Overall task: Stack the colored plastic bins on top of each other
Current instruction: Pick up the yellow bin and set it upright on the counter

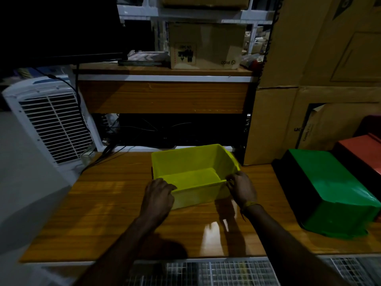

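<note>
A yellow plastic bin [193, 162] stands upright and empty in the middle of the wooden table [107, 211]. My left hand [157, 198] is closed over its near left corner. My right hand [243, 187] pinches its near right rim corner. A green bin [332, 195] lies upside down at the right of the table. Behind it sits a red-orange bin [360, 151], partly cut off by the frame edge, and a darker red one [369, 124] shows further back.
A white air cooler [51, 120] stands at the left with cables running along the table's back. A wooden shelf unit [165, 96] with a cardboard box [206, 46] rises behind. Large cartons [309, 89] wall the right. Wire mesh [226, 271] lies below the front edge.
</note>
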The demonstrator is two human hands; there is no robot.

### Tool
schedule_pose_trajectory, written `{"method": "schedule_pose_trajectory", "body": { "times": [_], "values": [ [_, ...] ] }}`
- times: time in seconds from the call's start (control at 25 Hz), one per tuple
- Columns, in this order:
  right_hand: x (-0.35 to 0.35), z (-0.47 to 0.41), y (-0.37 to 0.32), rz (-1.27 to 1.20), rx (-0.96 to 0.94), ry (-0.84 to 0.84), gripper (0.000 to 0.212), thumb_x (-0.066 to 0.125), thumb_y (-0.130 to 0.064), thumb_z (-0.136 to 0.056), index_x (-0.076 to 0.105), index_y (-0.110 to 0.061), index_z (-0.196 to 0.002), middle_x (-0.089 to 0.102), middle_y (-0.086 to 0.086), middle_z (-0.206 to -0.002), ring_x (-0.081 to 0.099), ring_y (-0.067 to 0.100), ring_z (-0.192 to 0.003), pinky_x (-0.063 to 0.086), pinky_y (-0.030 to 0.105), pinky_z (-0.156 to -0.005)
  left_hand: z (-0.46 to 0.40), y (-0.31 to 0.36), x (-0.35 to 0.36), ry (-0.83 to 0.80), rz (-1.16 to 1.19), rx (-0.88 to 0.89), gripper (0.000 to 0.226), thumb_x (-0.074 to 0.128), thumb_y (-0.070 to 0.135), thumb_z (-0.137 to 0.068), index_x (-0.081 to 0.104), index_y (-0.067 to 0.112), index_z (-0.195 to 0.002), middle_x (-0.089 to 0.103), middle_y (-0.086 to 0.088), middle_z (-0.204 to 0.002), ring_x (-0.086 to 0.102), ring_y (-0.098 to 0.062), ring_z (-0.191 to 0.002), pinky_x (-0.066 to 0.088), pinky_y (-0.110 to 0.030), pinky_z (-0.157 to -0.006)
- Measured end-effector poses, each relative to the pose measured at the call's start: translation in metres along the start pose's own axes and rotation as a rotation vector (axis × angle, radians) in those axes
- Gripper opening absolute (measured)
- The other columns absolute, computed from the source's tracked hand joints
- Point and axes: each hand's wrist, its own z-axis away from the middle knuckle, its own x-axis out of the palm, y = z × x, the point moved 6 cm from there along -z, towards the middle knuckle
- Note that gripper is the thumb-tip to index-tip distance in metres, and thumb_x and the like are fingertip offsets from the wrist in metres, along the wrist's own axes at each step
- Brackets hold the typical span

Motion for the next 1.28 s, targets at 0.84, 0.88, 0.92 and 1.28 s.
{"method": "schedule_pose_trajectory", "body": {
  "times": [0.84, 0.88, 0.92, 1.28],
  "values": [
    [-0.013, 0.022, -0.002, -0.204, 0.056, 0.146, 0.035, 0.063, -0.015, -0.089, 0.066, -0.013, -0.124, 0.055, 0.015, -0.130, 0.050, 0.036, -0.124, 0.046, 0.052, -0.101, 0.023, 0.063, 0.030, -0.073, 0.383, -0.047, 0.025, 0.054, 0.035, -0.088, 0.066, 0.014, -0.093, 0.053, -0.009, -0.119, 0.037, -0.025, -0.139, 0.015, -0.027, -0.121],
    [-0.010, 0.019, 0.000, -0.198, 0.087, 0.120, 0.037, 0.063, -0.016, -0.090, 0.064, -0.012, -0.127, 0.052, 0.016, -0.133, 0.049, 0.036, -0.125, 0.045, 0.051, -0.103, 0.026, 0.051, 0.025, -0.038, 0.375, -0.081, 0.021, 0.055, 0.033, -0.086, 0.067, 0.017, -0.094, 0.052, -0.006, -0.122, 0.039, -0.022, -0.135, 0.025, -0.027, -0.114],
    [-0.006, 0.017, 0.001, -0.225, 0.108, 0.090, 0.038, 0.062, -0.017, -0.091, 0.062, -0.010, -0.129, 0.052, 0.017, -0.135, 0.050, 0.037, -0.125, 0.045, 0.050, -0.104, 0.027, 0.040, 0.019, 0.003, 0.351, -0.135, 0.019, 0.057, 0.029, -0.085, 0.068, 0.019, -0.097, 0.051, -0.004, -0.125, 0.044, -0.021, -0.129, 0.035, -0.028, -0.105],
    [-0.006, 0.008, -0.047, -0.539, 0.114, 0.108, 0.030, 0.054, -0.013, -0.097, 0.066, 0.000, -0.121, 0.074, 0.020, -0.105, 0.070, 0.033, -0.085, 0.060, 0.049, -0.077, 0.011, -0.008, -0.027, 0.225, 0.621, -0.675, 0.025, 0.059, 0.014, -0.094, 0.070, 0.014, -0.116, 0.070, -0.010, -0.118, 0.065, -0.025, -0.085, 0.045, -0.027, -0.067]
  ]
}}
